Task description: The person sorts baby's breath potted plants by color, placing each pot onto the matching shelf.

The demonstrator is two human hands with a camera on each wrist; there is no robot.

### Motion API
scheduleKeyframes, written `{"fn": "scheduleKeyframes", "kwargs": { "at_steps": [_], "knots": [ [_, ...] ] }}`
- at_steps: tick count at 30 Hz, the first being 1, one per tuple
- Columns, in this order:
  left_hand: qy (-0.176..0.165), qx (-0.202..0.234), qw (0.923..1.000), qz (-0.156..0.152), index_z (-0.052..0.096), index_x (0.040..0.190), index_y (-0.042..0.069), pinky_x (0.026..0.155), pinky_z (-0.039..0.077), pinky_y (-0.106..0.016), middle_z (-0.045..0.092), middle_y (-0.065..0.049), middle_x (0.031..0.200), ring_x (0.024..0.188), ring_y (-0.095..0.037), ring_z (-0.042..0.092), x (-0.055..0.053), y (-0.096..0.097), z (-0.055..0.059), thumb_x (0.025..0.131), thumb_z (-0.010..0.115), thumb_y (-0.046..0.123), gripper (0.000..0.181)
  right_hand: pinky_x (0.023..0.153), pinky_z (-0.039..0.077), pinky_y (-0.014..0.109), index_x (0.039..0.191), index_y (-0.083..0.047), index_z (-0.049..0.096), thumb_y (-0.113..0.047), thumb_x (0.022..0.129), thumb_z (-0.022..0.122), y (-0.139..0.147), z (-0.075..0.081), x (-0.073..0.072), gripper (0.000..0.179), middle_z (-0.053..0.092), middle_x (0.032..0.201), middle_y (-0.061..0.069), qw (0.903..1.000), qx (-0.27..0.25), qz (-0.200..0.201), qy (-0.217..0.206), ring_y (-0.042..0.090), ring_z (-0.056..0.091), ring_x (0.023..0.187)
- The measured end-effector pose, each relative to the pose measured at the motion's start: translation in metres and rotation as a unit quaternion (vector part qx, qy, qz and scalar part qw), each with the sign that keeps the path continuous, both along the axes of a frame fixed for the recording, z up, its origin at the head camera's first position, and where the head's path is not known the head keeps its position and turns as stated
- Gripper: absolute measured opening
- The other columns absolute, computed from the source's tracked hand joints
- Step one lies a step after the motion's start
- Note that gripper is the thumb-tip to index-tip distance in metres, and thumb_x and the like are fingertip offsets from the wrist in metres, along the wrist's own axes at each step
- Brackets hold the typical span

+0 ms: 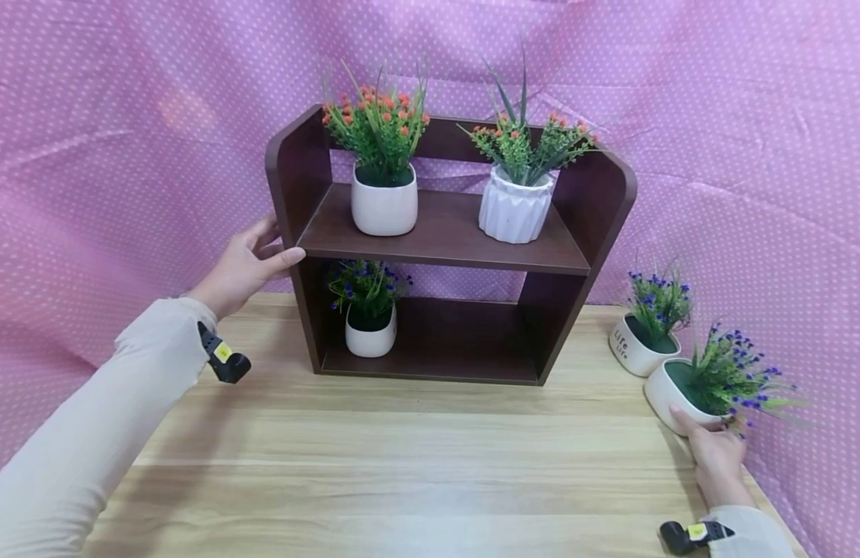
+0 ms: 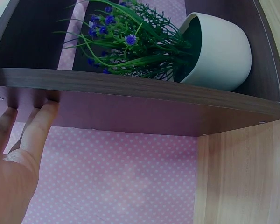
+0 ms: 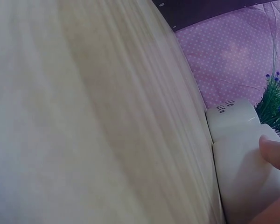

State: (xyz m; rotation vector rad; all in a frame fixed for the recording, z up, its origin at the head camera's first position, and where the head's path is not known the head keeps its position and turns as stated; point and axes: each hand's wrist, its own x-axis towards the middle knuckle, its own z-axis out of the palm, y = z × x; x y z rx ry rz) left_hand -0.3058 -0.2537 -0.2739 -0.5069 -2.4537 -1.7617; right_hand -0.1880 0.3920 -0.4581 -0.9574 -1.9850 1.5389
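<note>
My left hand [image 1: 238, 267] is at the left side of a dark brown two-tier shelf [image 1: 437, 252]. Its thumb lies over the front edge, while the fingertips [image 2: 46, 109] press the outer face of the side panel. At the right, my right hand [image 1: 716, 457] grips a white potted plant [image 1: 670, 395] with blue-purple flowers. The thumb [image 3: 273, 151] lies on the pot's side; the other fingers are mostly hidden. Touching that pot is another white potted plant [image 1: 635, 353], lettered "Life" and also blue-flowered.
On the upper tier stand an orange-flowered plant [image 1: 384, 205] in a smooth white pot and another [image 1: 515, 208] in a ribbed white pot. A blue-flowered plant [image 1: 370, 337] sits at the lower tier's left. Pink dotted cloth [image 1: 751, 155] hangs behind the wooden table [image 1: 402, 465].
</note>
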Motion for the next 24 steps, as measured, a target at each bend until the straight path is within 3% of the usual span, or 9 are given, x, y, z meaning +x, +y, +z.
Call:
{"fn": "scheduleKeyframes", "kwargs": {
  "at_steps": [6, 15, 20, 24],
  "knots": [
    [0.002, 0.005, 1.0, 0.001, 0.023, 0.154, 0.022, 0.09, 0.052, -0.019, 0.028, -0.009, 0.156, 0.137, -0.031, 0.037, -0.0009, 0.0005, -0.0009, 0.093, 0.064, 0.023, 0.074, 0.116, 0.009, 0.016, 0.154, -0.019, 0.013, -0.02, 0.085, 0.072, 0.0001, -0.001, -0.0011, 0.091, 0.019, 0.158, 0.011, 0.9999, -0.01, 0.0, 0.009, 0.005, 0.02, 0.139],
    [0.004, 0.003, 1.0, 0.005, 0.023, 0.153, 0.022, 0.089, 0.052, -0.019, 0.028, -0.01, 0.156, 0.137, -0.031, 0.038, -0.0024, 0.0004, -0.0021, 0.093, 0.065, 0.024, 0.074, 0.117, 0.01, 0.018, 0.154, -0.017, 0.011, -0.024, 0.085, 0.072, -0.0008, -0.0009, -0.0003, 0.092, 0.019, 0.157, 0.014, 0.9999, -0.006, -0.004, -0.011, 0.007, 0.02, 0.138],
    [0.006, 0.012, 0.9999, 0.0, 0.024, 0.153, 0.021, 0.089, 0.052, -0.019, 0.028, -0.01, 0.156, 0.137, -0.031, 0.037, -0.0028, 0.0002, -0.0023, 0.093, 0.064, 0.022, 0.073, 0.114, 0.012, 0.012, 0.151, -0.024, 0.021, -0.018, 0.083, 0.075, -0.0014, -0.0014, -0.0024, 0.087, 0.027, 0.154, 0.002, 0.9983, -0.039, -0.012, 0.042, 0.001, 0.024, 0.135],
    [0.006, 0.007, 1.0, 0.001, 0.024, 0.153, 0.023, 0.089, 0.052, -0.02, 0.028, -0.009, 0.156, 0.137, -0.031, 0.037, -0.0024, 0.0, -0.0021, 0.093, 0.064, 0.023, 0.073, 0.111, 0.016, 0.009, 0.15, -0.025, 0.023, -0.019, 0.082, 0.076, -0.0037, 0.0013, -0.0011, 0.086, 0.032, 0.148, -0.006, 0.9965, -0.066, -0.024, 0.045, 0.001, 0.028, 0.133]
  ]
}}
